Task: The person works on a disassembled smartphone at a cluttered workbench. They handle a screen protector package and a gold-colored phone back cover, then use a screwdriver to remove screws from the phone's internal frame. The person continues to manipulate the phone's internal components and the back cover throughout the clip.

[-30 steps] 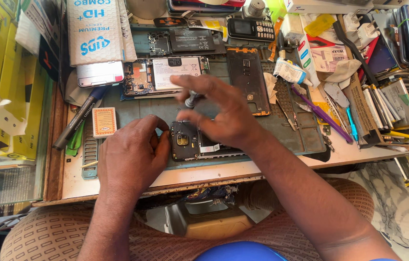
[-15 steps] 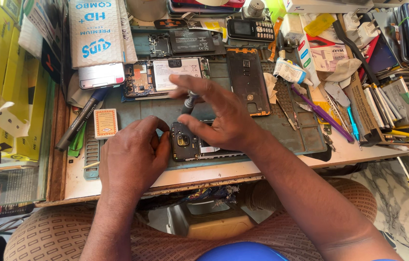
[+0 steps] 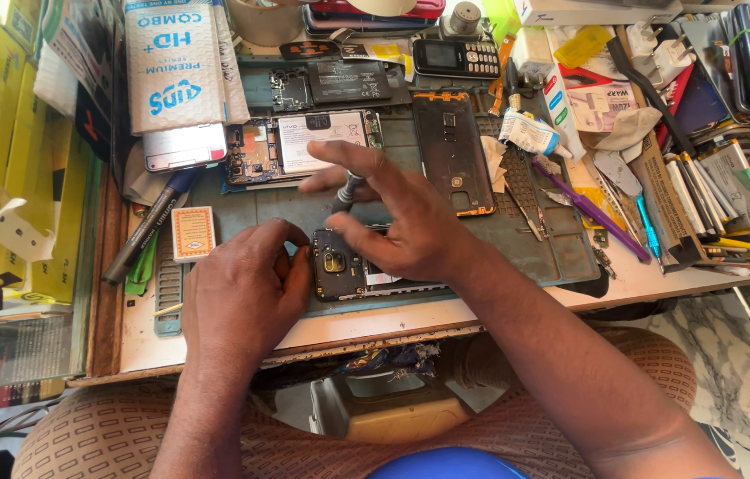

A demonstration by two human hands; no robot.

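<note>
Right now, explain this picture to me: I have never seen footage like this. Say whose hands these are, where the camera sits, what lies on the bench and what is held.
There is no machine here, only a person working with two bare hands. The single view comes from a camera worn on that person's head, looking down over their lap at a cluttered workbench.

The left hand steadies an opened dark phone lying on a grey-green work mat. The right hand holds a small screwdriver upright over that phone.

Around them lie another opened phone showing its insides, a dark phone back frame, a small keypad phone, a purple tool, a black marker, a small orange box and white padded packets.
</note>
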